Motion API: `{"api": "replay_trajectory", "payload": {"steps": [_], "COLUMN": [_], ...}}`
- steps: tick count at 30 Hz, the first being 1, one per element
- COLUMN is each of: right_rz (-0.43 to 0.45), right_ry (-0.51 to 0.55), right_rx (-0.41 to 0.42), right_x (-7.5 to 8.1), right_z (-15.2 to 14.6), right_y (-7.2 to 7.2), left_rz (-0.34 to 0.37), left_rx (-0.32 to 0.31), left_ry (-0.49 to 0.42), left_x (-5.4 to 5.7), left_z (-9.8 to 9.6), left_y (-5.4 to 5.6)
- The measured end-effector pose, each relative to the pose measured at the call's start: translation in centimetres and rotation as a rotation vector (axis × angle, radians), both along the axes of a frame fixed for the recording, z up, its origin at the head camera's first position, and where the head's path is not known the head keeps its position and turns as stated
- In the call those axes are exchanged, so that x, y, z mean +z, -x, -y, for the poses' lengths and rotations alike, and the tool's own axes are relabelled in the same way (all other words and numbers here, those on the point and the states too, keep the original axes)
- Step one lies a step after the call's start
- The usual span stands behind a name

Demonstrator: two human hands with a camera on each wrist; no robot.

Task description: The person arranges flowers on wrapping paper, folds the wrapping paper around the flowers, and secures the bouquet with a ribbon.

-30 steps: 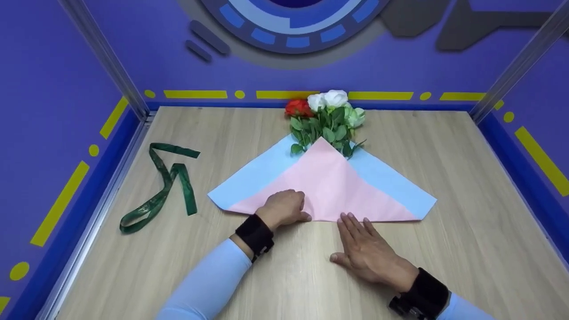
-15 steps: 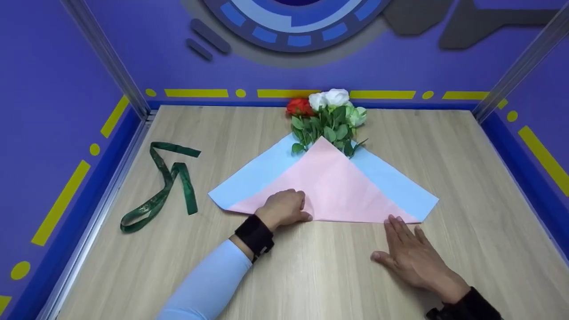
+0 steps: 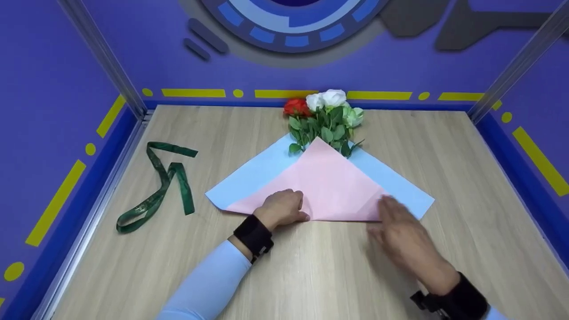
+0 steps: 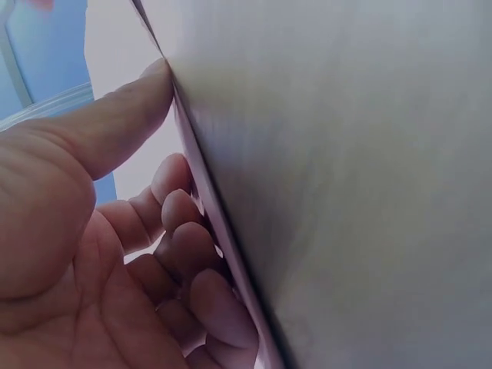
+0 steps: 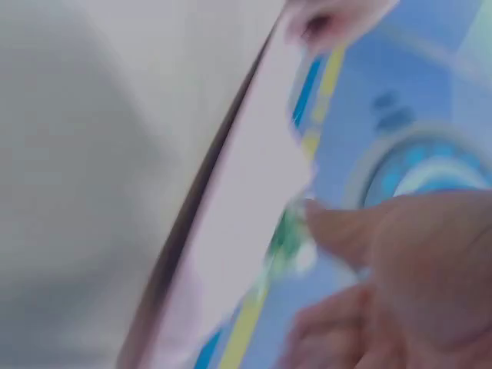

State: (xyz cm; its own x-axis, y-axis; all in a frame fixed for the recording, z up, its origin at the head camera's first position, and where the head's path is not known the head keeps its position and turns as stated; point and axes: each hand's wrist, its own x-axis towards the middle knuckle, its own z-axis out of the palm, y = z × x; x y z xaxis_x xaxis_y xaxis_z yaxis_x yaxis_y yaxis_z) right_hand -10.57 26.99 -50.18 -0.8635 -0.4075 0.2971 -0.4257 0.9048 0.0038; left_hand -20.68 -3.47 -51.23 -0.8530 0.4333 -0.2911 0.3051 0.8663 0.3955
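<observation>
Pink wrapping paper (image 3: 329, 186) is folded up over light blue paper (image 3: 395, 182), with its straight folded edge toward me. Artificial roses (image 3: 329, 104) in red, white and pale green stick out at the top. My left hand (image 3: 282, 208) presses the pink paper left of middle. In the left wrist view its fingers (image 4: 196, 246) are curled with their tips against the paper, and the thumb lies at the fold edge. My right hand (image 3: 402, 235), blurred, is over the right part of the fold, fingers nearly straight, holding nothing.
A dark green ribbon (image 3: 164, 182) lies loosely bent on the wooden table (image 3: 311, 275), left of the paper. Blue panels with yellow marks (image 3: 193, 93) stand behind and at both sides. The flowers reach up to the back panel.
The right hand slid right along the fold to near its right end, then moved a little back and up over the pink paper. The left hand kept its place.
</observation>
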Motion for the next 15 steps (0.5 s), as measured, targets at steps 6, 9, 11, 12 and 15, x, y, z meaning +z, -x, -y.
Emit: {"api": "replay_trajectory", "payload": {"steps": [6, 9, 11, 12, 15], "right_rz": [0.425, 0.549, 0.576, 0.578, 0.578], "right_ry": [-0.065, -0.075, -0.079, -0.077, -0.073], "right_rx": [0.188, 0.155, 0.151, 0.156, 0.166], "right_x": [-1.6, -2.4, -2.7, -2.8, -2.9], "right_z": [6.1, 6.9, 7.0, 7.0, 7.1], "right_y": [0.6, 0.7, 0.7, 0.7, 0.7], "left_rz": [-0.042, -0.076, -0.094, -0.095, -0.092], "left_rx": [-0.003, -0.010, -0.002, 0.013, 0.078], "left_ry": [0.027, 0.024, 0.011, 0.001, -0.024], "left_x": [0.0, -0.4, -0.6, -0.7, -0.9], "left_z": [0.0, 0.0, 0.5, 1.0, 3.2], "left_y": [-0.5, -0.8, -1.0, -1.1, -1.3]}}
